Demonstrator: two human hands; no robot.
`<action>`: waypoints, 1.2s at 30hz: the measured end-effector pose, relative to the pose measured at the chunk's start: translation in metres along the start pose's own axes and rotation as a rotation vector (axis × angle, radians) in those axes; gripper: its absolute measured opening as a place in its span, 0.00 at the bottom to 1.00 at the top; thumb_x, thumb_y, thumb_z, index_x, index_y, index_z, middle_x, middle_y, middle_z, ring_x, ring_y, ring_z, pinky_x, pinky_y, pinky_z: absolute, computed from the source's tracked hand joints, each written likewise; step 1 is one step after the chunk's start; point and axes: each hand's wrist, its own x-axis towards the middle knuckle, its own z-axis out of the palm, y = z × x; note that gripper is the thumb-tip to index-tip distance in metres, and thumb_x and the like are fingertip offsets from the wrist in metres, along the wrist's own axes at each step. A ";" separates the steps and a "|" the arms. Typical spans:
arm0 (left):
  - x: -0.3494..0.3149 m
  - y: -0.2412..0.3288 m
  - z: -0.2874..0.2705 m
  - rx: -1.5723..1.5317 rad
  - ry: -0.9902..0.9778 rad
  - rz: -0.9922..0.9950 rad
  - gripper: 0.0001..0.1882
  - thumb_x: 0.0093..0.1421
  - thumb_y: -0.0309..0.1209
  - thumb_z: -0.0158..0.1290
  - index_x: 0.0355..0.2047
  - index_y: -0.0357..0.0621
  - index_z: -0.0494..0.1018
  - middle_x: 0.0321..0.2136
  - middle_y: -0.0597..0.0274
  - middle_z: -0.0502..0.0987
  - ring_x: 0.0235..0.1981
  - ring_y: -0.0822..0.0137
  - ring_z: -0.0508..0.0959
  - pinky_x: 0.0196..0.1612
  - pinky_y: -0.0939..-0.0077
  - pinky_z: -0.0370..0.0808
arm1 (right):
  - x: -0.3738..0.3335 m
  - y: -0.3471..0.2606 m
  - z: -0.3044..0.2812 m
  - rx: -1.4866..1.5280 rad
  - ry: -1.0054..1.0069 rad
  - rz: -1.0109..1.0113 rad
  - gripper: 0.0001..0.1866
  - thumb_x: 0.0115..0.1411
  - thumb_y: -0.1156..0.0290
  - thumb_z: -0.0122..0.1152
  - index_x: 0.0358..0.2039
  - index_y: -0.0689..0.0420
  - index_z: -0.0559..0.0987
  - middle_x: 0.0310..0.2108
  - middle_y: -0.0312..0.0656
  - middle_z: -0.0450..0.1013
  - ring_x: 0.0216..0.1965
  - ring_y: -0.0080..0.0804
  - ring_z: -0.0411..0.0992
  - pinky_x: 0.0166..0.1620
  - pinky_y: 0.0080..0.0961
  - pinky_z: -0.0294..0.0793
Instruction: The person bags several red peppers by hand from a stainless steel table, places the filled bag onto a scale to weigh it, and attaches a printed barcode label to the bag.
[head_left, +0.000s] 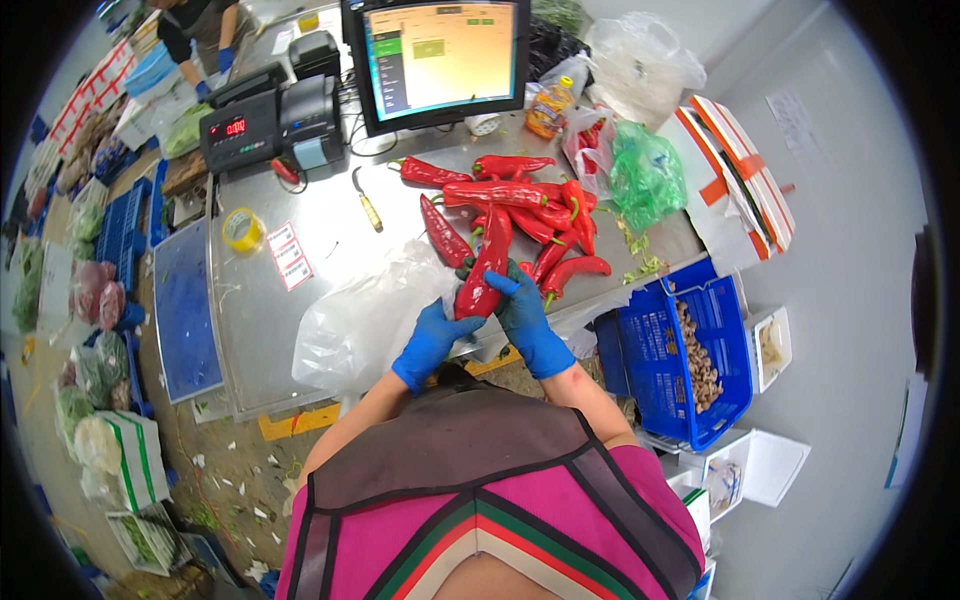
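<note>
Both my hands wear blue gloves and hold one long red pepper (484, 275) at the near edge of the metal table. My left hand (436, 338) grips its lower end from the left, the thumb lying along it. From the right, my right hand (527, 315) closes round the same pepper, with fingers across its side. A pile of red peppers (505, 195) with green stems lies just beyond. Beside my left hand spreads a crumpled clear plastic bag (365, 320). Farther left lies a small curved knife (368, 205) with a yellowish handle.
A monitor (440, 60), a scale (240, 130) and yellow tape (242, 230) stand on the table (262, 340). At right are a green bag (648, 175), a bottle (548, 108) and a blue crate (640, 350) of mushrooms. Another person (195, 35) is at far left.
</note>
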 end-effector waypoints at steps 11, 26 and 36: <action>-0.037 -0.033 -0.027 0.185 0.086 -0.185 0.19 0.45 0.34 0.57 0.31 0.30 0.68 0.24 0.54 0.74 0.25 0.67 0.73 0.31 0.74 0.69 | -0.025 -0.010 -0.082 -0.453 0.156 -0.319 0.24 0.49 0.66 0.56 0.45 0.63 0.65 0.33 0.40 0.69 0.36 0.29 0.67 0.43 0.25 0.65; -0.098 0.162 -0.036 -0.341 0.190 0.228 0.32 0.52 0.42 0.41 0.52 0.32 0.51 0.41 0.43 0.66 0.21 0.65 0.73 0.25 0.77 0.71 | 0.202 0.111 -0.044 -2.099 0.074 -0.218 0.26 0.45 0.69 0.51 0.45 0.67 0.64 0.35 0.55 0.69 0.36 0.45 0.69 0.43 0.36 0.65; -0.054 0.117 -0.061 -0.876 0.012 0.119 0.23 0.56 0.34 0.39 0.51 0.37 0.56 0.41 0.49 0.68 0.23 0.71 0.70 0.27 0.79 0.69 | 0.060 -0.069 0.057 -0.189 -0.472 -0.325 0.39 0.43 0.67 0.62 0.53 0.59 0.53 0.48 0.45 0.60 0.46 0.40 0.64 0.48 0.39 0.67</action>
